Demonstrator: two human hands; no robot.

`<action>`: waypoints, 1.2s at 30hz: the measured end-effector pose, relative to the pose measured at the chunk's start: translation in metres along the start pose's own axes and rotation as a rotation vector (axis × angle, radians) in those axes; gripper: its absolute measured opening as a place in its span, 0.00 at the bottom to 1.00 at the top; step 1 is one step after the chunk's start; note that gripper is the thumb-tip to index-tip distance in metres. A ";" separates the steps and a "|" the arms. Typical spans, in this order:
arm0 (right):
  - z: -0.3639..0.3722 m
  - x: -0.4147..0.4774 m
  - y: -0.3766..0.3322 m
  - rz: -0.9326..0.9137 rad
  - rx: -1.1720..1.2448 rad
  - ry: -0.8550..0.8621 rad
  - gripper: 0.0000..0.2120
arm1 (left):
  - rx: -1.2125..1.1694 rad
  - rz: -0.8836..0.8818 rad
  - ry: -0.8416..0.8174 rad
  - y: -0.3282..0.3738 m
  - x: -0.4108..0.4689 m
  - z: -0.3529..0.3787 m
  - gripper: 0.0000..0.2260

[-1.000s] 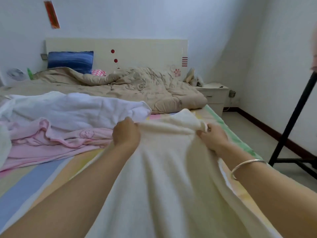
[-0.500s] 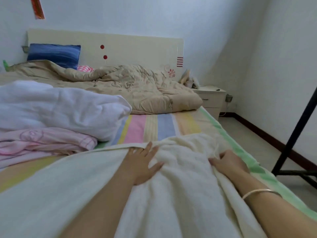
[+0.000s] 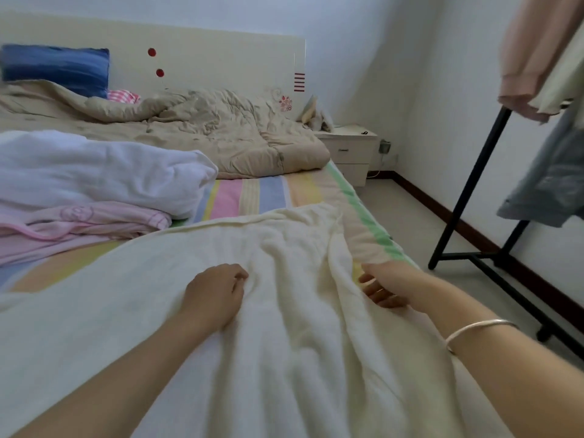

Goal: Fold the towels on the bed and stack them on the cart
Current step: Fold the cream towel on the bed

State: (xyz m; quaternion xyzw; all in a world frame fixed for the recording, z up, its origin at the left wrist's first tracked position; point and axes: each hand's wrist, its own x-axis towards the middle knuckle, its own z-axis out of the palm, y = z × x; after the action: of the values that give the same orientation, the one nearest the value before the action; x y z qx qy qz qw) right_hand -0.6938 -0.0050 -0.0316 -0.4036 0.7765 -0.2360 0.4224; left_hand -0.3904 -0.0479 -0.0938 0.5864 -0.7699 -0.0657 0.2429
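Just lowered: cream terry towel (image 3: 284, 327) now spread over striped-sheet bed (image 3: 252, 197), along right edge. Left hand (image 3: 218, 292) fingers, splayed before, curl into cloth; right hand (image 3: 387, 287) fingertips hidden under towel hem, grip unclear. Ready for first fold.

The cream towel (image 3: 252, 343) and white towel (image 3: 94, 172) are plain; the pink towel (image 3: 79, 222) has a faint emblem. The sheet (image 3: 249, 197) carries pastel stripes: pink, blue, yellow, green. The quilt (image 3: 205, 128) is beige, the pillow (image 3: 57, 66) blue, the rack (image 3: 467, 191) black. The cream headboard (image 3: 221, 64) bears red dots and stripes.
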 end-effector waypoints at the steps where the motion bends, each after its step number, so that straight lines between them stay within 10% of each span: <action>1: -0.007 -0.019 0.011 -0.018 -0.060 -0.004 0.18 | -0.050 0.003 0.011 0.010 -0.025 -0.011 0.09; 9: -0.039 -0.136 0.088 0.009 -0.092 -0.023 0.16 | -0.474 -0.050 -0.072 0.081 -0.181 -0.092 0.10; 15: -0.011 -0.180 0.132 0.046 -0.007 0.098 0.13 | -0.332 0.014 -0.052 0.090 -0.283 -0.104 0.02; 18: 0.013 -0.187 0.137 -0.078 -0.110 0.191 0.09 | -0.272 0.102 -0.083 0.087 -0.323 -0.099 0.15; 25: 0.055 -0.221 0.109 0.006 0.553 -0.379 0.15 | -0.156 0.360 -0.160 0.061 -0.334 -0.076 0.14; 29: 0.066 -0.227 0.110 -0.277 0.650 0.135 0.11 | -0.192 0.250 -0.095 0.063 -0.321 -0.092 0.14; 32: 0.041 -0.233 0.120 -0.159 0.621 0.097 0.11 | -0.154 0.113 -0.076 0.055 -0.302 -0.115 0.15; 36: 0.000 -0.241 0.157 -0.142 0.570 0.503 0.06 | 0.116 0.117 -0.228 0.050 -0.281 -0.158 0.14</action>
State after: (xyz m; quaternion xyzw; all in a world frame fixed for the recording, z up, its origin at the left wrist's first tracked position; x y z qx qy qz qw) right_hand -0.6848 0.2823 -0.0307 -0.2524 0.7292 -0.5628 0.2965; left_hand -0.3081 0.2594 -0.0199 0.5424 -0.8279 -0.0729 0.1230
